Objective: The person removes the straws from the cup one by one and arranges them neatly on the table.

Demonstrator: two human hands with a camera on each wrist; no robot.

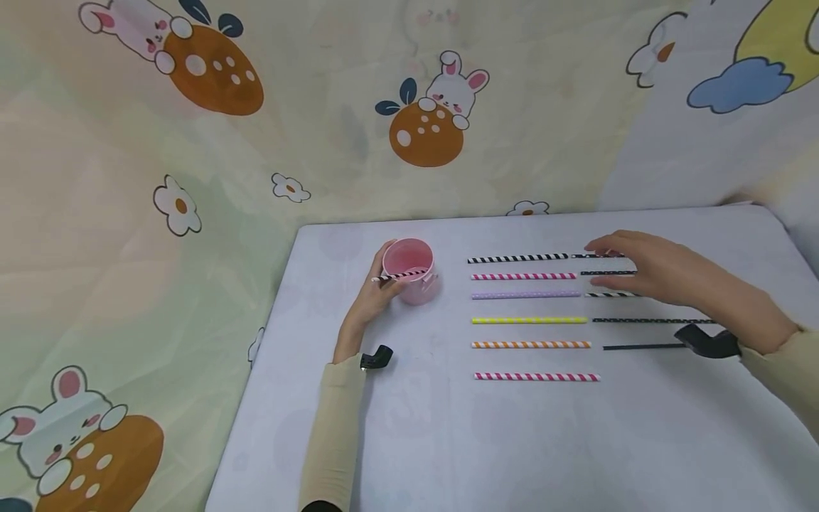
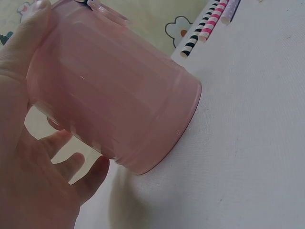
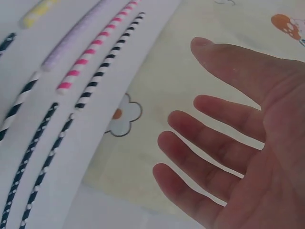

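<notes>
My left hand grips a translucent pink cup at the left of the table, thumb on one side and fingers round the other. A black-and-white striped straw slants across the cup's mouth and sticks out over the rim by the thumb. Over the right column of straws, my right hand is spread with nothing in it. Its fingers overlap the ends of a dark dotted straw, another dark straw and a black-and-white one in the head view.
Between the hands lies a column of straws: black-striped, pink-striped, lilac, yellow, orange-striped and red-striped. Further dark straws lie below the right hand. A printed cloth hangs behind the white table.
</notes>
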